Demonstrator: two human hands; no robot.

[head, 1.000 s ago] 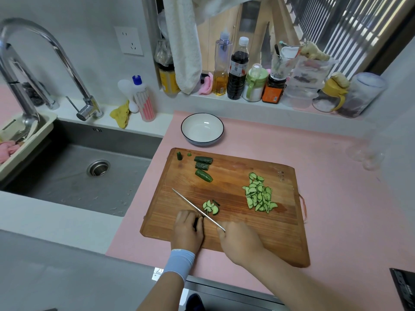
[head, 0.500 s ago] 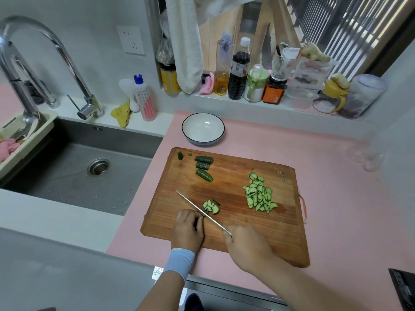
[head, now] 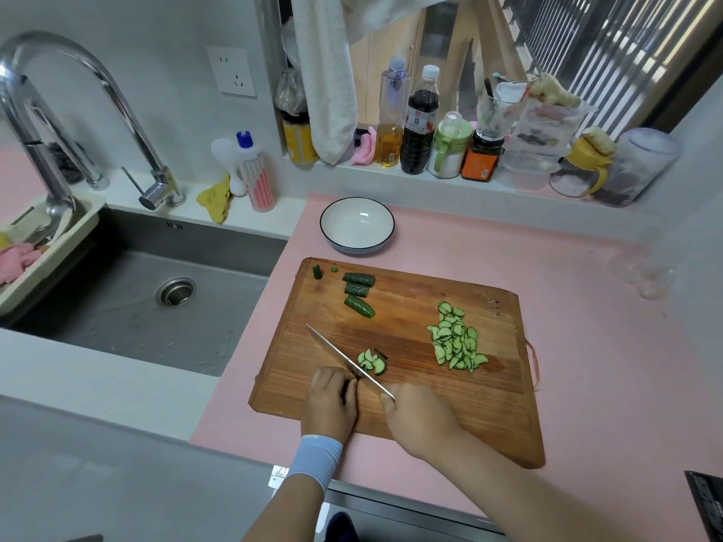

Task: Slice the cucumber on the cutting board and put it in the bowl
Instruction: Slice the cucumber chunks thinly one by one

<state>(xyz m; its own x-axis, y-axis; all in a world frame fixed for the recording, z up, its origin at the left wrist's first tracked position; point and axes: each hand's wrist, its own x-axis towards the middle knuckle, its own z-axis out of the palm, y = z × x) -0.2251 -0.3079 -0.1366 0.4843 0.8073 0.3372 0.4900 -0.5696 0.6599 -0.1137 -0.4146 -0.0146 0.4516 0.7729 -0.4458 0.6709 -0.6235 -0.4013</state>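
Single head-worn wide-angle view, facing forward, tilted steeply down. Cutting board (head: 410, 299) close, frame centre; sink (head: 117, 318) left; window ledge (head: 430, 187) along top; left hand (head: 330, 400), right hand (head: 420, 418) near bottom centre.

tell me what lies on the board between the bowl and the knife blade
Three uncut cucumber pieces lie on the cutting board between the bowl and the knife, shown in the head view.

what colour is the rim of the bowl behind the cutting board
Dark, near black, on a white bowl; the head view shows it best.
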